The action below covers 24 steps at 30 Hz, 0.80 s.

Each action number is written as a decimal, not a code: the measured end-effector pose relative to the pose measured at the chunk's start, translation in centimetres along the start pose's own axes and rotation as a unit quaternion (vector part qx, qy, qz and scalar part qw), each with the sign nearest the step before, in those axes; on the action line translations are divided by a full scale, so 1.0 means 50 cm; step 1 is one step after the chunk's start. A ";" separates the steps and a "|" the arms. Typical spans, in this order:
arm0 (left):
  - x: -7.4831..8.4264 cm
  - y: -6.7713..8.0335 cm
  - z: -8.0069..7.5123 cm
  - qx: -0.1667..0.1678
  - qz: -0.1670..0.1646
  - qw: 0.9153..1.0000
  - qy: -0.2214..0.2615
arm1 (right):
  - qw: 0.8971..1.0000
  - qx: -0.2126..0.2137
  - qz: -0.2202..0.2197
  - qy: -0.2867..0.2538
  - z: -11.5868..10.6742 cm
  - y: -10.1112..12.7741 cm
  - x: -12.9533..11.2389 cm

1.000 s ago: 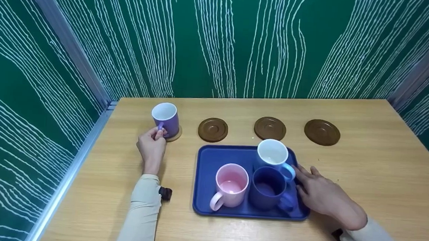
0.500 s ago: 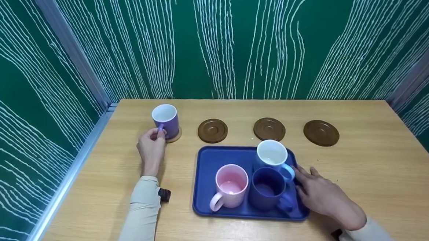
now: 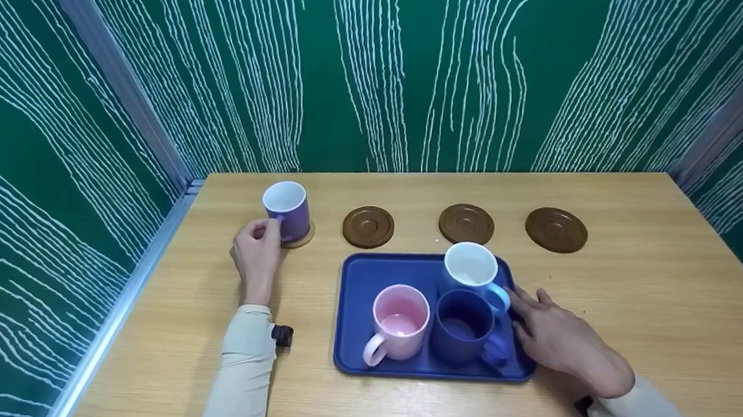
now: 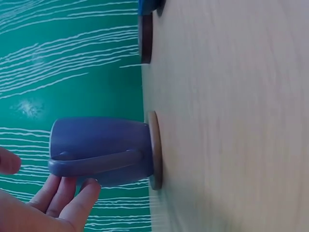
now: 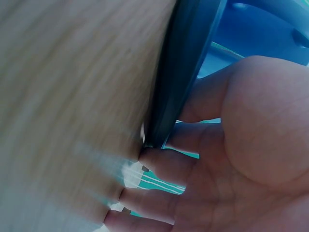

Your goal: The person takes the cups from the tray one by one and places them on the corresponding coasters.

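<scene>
The left hand [image 3: 256, 253] is loosening its grip beside the purple mug [image 3: 287, 209] now sitting on its coaster [image 3: 302, 236], while the right hand [image 3: 558, 340] is resting flat-fingered against the blue tray [image 3: 356, 309], so reaching for another mug looks like the coming move.

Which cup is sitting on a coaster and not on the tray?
The purple cup at the far left, beside the left hand. It stands on a coaster, while the pink, dark blue and light blue cups all stand on the blue tray.

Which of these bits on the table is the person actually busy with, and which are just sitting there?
In use:
left hand at the purple mug
the coaster under it
right hand against the blue tray

Just sitting there:
pink mug
dark blue mug
light blue mug
three brown coasters
</scene>
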<state>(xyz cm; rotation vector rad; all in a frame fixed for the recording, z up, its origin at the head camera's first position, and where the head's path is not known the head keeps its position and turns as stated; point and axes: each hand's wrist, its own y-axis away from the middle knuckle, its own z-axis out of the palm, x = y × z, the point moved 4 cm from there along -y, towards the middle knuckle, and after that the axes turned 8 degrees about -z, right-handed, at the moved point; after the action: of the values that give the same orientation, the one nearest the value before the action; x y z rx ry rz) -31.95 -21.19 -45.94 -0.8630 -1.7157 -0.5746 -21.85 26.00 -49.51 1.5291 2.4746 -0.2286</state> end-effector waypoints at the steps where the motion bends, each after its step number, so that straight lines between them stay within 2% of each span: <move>1: 0.002 0.000 -0.001 0.002 0.000 1.000 0.000 | 1.000 -0.001 0.001 0.000 0.000 0.000 0.000; 7: 0.011 -0.001 -0.015 0.027 0.006 1.000 -0.001 | 1.000 -0.004 0.001 0.002 0.000 -0.001 0.001; 15: 0.041 0.007 -0.039 0.059 0.030 0.997 0.038 | 1.000 -0.007 0.003 -0.003 0.000 0.000 0.001; 20: 0.077 0.028 -0.048 0.048 0.062 0.996 0.043 | 1.000 -0.007 0.004 -0.001 0.001 0.000 0.002; 24: 0.114 0.056 -0.054 0.016 0.091 0.995 0.045 | 1.000 0.000 -0.002 0.004 0.002 0.000 0.002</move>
<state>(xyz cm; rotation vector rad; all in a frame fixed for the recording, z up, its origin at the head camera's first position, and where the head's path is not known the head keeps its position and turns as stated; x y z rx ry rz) -29.02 -19.96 -39.79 -0.9448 -1.5424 -0.4558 -21.90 26.05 -49.63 1.5269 2.4837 -0.2242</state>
